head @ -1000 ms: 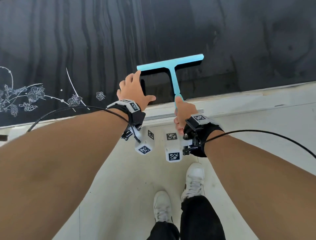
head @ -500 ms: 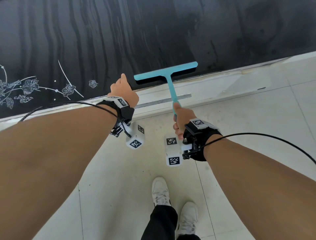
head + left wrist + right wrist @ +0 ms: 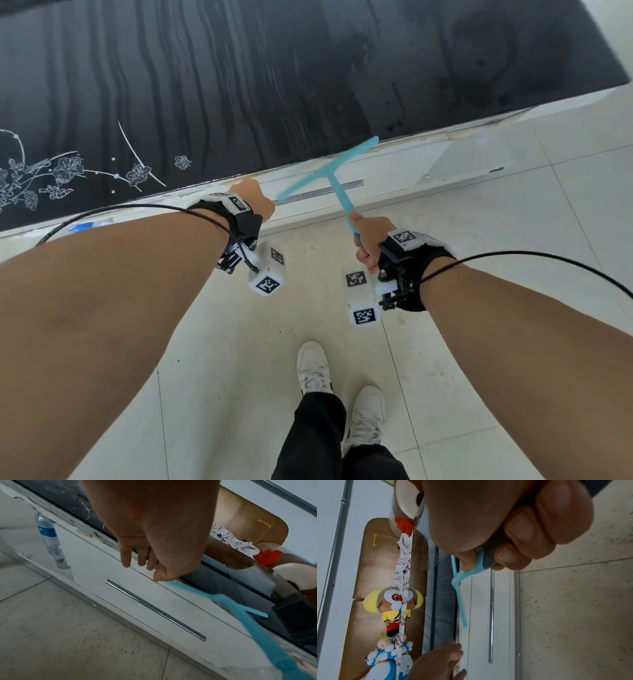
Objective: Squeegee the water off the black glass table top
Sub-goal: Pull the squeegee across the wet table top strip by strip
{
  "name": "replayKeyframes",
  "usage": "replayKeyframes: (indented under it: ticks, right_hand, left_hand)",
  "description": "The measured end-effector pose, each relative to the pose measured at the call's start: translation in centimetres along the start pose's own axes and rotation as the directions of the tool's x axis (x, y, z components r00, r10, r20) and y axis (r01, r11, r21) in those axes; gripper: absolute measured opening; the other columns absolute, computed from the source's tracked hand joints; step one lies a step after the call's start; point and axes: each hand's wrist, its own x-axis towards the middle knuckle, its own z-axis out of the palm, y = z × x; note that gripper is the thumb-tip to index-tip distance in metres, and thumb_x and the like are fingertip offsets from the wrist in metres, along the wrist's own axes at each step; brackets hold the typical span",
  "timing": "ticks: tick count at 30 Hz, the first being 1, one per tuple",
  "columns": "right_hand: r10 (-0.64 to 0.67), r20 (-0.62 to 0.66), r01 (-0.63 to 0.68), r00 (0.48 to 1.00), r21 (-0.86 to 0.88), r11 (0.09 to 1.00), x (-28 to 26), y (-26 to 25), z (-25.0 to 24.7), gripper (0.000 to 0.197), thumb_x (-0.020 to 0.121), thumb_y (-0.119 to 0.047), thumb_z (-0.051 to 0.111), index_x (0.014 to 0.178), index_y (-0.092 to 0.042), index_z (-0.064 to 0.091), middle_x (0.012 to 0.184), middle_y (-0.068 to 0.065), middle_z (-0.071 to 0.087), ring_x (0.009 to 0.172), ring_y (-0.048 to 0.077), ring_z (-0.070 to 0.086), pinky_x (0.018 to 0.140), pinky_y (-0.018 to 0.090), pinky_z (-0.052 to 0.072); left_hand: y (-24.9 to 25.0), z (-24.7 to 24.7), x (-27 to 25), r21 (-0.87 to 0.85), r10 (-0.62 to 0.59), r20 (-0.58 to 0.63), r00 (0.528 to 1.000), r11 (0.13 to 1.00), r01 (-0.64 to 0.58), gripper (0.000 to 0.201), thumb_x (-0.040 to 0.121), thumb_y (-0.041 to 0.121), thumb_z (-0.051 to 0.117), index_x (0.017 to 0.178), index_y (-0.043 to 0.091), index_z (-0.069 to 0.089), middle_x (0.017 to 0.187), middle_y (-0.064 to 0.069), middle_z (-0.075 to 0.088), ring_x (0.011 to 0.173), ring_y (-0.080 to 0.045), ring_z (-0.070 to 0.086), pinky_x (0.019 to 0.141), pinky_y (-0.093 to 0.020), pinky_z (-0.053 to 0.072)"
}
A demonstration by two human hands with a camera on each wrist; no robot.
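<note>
The black glass table top fills the upper head view, streaked with water, a white flower print at its left. A light blue T-shaped squeegee hangs tilted in front of the table's near edge, only its right blade end level with the rim. My right hand grips the squeegee's handle in a fist. My left hand is off the glass at the front edge, fingers loosely bent and holding nothing. Its thumb sits beside the blurred left end of the squeegee.
Below the glass is a white drawer front with a long metal handle. A water bottle and a flowered glass stand on a low shelf to the left. A brown sofa with plush toys lies beyond the table. My shoes stand on pale tiles.
The squeegee has been drawn toward me across the glass and off the front edge, its blade now tilted. My left hand slid off the glass to the rim.
</note>
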Motion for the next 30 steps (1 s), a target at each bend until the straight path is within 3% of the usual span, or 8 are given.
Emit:
replayKeyframes:
  ticks: [2,4,6,9,14,18,24,30]
  right_hand:
    - [0.025,-0.006,-0.025,1.0,-0.104,0.994,-0.3,1.3,-0.7,0.044,0.099,-0.046,0.045,0.069,-0.014,0.044,0.062,0.002,0.04,0.047,0.015,0.039,0.037,0.02,0.03]
    - [0.002,-0.008,-0.004,1.0,-0.255,0.967,-0.5,2.7,-1.5,0.041,0.1,-0.044,0.043,0.069,-0.018,0.041,0.067,0.001,0.044,0.054,0.015,0.043,0.047,0.027,0.038]
    - [-0.027,-0.037,0.011,0.999,-0.382,0.924,-0.9,3.2,-2.2,0.04,0.1,-0.046,0.042,0.07,-0.019,0.043,0.069,0.001,0.046,0.058,0.015,0.045,0.056,0.028,0.042]
    - [-0.106,-0.098,0.041,0.99,-0.511,0.859,-2.4,1.7,-3.1,0.05,0.096,-0.056,0.037,0.083,-0.011,0.056,0.073,0.006,0.058,0.061,0.022,0.055,0.068,0.035,0.053]
    - [-0.247,-0.069,0.126,0.967,-0.711,0.692,-4.9,-3.6,-5.1,0.039,0.099,-0.046,0.039,0.088,-0.014,0.057,0.089,0.009,0.061,0.084,0.03,0.06,0.075,0.034,0.048]
    - [-0.232,-0.074,0.094,0.97,-0.764,0.638,-6.2,-7.6,-6.4,0.04,0.089,-0.054,0.048,0.089,-0.016,0.062,0.081,0.008,0.068,0.078,0.027,0.068,0.079,0.037,0.056]
    - [-0.27,-0.079,0.081,0.96,-0.841,0.535,-7.4,-13.6,-8.4,0.033,0.091,-0.045,0.053,0.091,-0.014,0.06,0.09,0.008,0.065,0.081,0.025,0.062,0.071,0.031,0.045]
    - [-0.361,-0.14,0.071,0.922,-0.855,0.513,-6.9,-20.3,-10.0,0.03,0.086,-0.044,0.056,0.092,-0.015,0.061,0.075,0.002,0.062,0.066,0.019,0.062,0.068,0.032,0.053]
  left_hand:
    - [0.2,-0.5,-0.5,0.01,-0.002,0.034,0.999,1.0,0.002,0.01,0.093,0.013,0.047,0.101,0.016,0.052,0.097,-0.007,0.04,0.095,-0.023,0.034,0.061,-0.022,0.027]
    - [0.7,-1.0,-1.1,0.039,0.012,0.058,0.998,0.999,-0.014,0.027,0.093,0.015,0.047,0.118,0.006,0.056,0.118,-0.014,0.05,0.109,-0.03,0.047,0.077,-0.027,0.029]
    - [1.1,-1.9,-1.6,0.065,0.027,0.082,0.996,0.997,-0.032,0.027,0.094,0.019,0.047,0.117,0.009,0.056,0.13,-0.012,0.048,0.118,-0.033,0.047,0.088,-0.03,0.034]
    - [2.0,-3.8,-2.5,0.063,0.02,0.094,0.995,0.998,-0.026,0.05,0.092,0.028,0.047,0.138,0.009,0.045,0.143,-0.011,0.044,0.128,-0.034,0.046,0.105,-0.038,0.038]
    - [3.9,-7.1,-3.6,0.03,0.077,0.118,0.99,0.996,-0.081,0.051,0.089,0.031,0.049,0.136,0.01,0.048,0.14,-0.011,0.049,0.125,-0.034,0.049,0.103,-0.039,0.04]
    - [5.4,-9.9,-4.2,0.051,0.118,0.148,0.982,0.991,-0.127,0.052,0.092,0.031,0.049,0.139,0.01,0.044,0.145,-0.012,0.044,0.131,-0.032,0.044,0.108,-0.039,0.036]
    - [7.8,-15.6,-4.0,0.061,0.186,0.135,0.973,0.979,-0.195,0.051,0.092,0.032,0.048,0.138,0.011,0.046,0.143,-0.011,0.047,0.127,-0.032,0.048,0.104,-0.038,0.04]
    - [10.1,-21.5,-2.2,0.046,0.206,0.085,0.975,0.976,-0.211,0.049,0.093,0.028,0.047,0.139,0.011,0.046,0.144,-0.009,0.046,0.129,-0.032,0.047,0.105,-0.037,0.039]
